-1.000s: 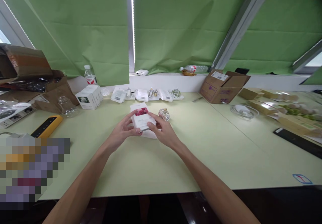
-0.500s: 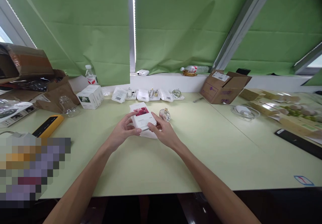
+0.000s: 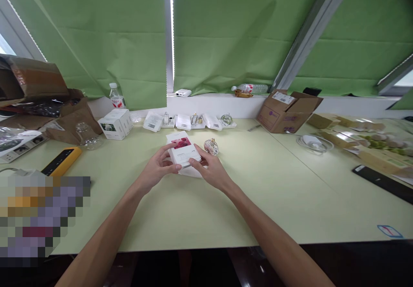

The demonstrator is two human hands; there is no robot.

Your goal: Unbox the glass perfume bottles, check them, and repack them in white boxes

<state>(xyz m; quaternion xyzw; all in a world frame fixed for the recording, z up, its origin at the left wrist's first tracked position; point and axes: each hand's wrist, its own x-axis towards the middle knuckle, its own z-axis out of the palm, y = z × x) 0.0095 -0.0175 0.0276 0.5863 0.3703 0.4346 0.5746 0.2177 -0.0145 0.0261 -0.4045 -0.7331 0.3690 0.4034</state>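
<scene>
Between both hands is a flat white box (image 3: pixel 183 154) with a picture of pink-red flowers on its face, tilted toward me. My left hand (image 3: pixel 158 166) grips its left side, thumb at the lower edge. The right side is held by my right hand (image 3: pixel 209 166), its thumb on the lower right corner. Under the box, partly covered by it, lies a white piece (image 3: pixel 191 172) whose kind I cannot make out. A round glass perfume bottle (image 3: pixel 211 146) stands on the table just behind my right hand, apart from the box.
Along the back lie opened white packs (image 3: pixel 183 122) with small glass bottles beside them. White boxes (image 3: pixel 115 124), a yellow-black power strip (image 3: pixel 63 161) and brown cartons (image 3: pixel 72 119) are on the left. To the right are a cardboard box (image 3: pixel 284 111), a coiled white cable (image 3: pixel 314 144) and a black bar (image 3: pixel 383 181).
Almost nothing differs. Both hands keep their hold on the white box, and the perfume bottle stays where it was.
</scene>
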